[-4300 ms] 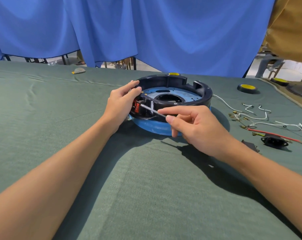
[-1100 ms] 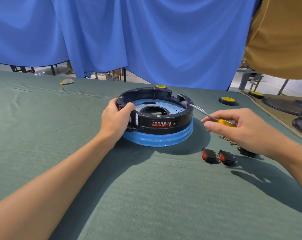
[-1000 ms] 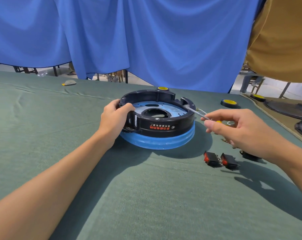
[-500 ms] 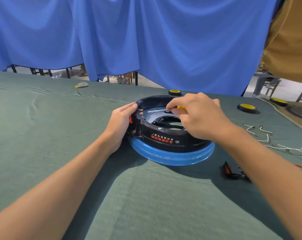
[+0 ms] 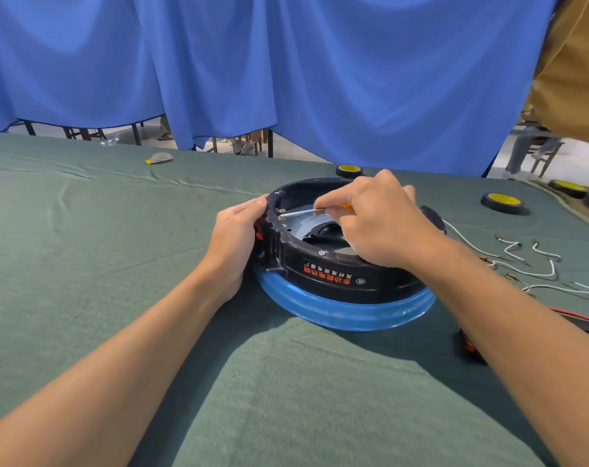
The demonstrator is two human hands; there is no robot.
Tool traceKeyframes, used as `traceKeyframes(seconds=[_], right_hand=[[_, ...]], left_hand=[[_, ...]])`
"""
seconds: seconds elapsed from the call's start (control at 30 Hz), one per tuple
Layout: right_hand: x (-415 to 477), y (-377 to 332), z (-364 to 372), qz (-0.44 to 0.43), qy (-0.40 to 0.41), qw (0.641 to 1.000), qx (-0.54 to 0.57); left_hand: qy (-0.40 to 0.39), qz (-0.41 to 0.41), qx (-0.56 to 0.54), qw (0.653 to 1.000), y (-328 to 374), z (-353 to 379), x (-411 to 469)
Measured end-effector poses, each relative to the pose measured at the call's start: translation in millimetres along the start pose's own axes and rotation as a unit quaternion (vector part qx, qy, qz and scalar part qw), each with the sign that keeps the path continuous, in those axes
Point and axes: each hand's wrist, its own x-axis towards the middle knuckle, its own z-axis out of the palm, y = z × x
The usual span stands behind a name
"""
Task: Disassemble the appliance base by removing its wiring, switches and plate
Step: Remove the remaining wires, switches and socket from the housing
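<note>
The round black appliance base (image 5: pixel 347 278) with a blue lower ring lies upside down on the green cloth, red lettering on its near wall. My left hand (image 5: pixel 234 241) grips its left wall, where a red switch (image 5: pixel 258 232) peeks out beside my fingers. Over the base, my right hand (image 5: pixel 374 220) holds a small yellow-handled screwdriver (image 5: pixel 306 211). Its metal tip points left at the brass terminals inside the left wall. A grey plate (image 5: pixel 298 227) shows inside the ring, mostly hidden by my right hand.
Loose white wires (image 5: pixel 529 264) with brass connectors lie right of the base, and a red wire (image 5: pixel 576 316) nearer. A removed red switch (image 5: pixel 468 343) peeks from under my right forearm. Yellow-topped black discs (image 5: pixel 503 201) (image 5: pixel 349 170) sit behind. A person in tan stands at far right.
Since a second ago my right hand has moved from the base's right side to above it, bringing the screwdriver tip to the inner left wall. My left hand stays on the left wall.
</note>
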Motion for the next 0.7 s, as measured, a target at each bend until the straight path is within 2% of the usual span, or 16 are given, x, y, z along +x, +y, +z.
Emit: traceKeyframes(seconds=[0.4,0.7], right_hand=[[-3.2,0.8,0.9,0.026,0.021,0.999,-0.014],[-2.2,-3.4,-2.0,0.003,-0.023,1.000,0.001]], left_hand=[[-0.002,-0.032,-0.015,0.999,4.1,-1.3,-3.2],[-0.013,-0.056,-0.036,0.998,7.6,-1.5,-4.2]])
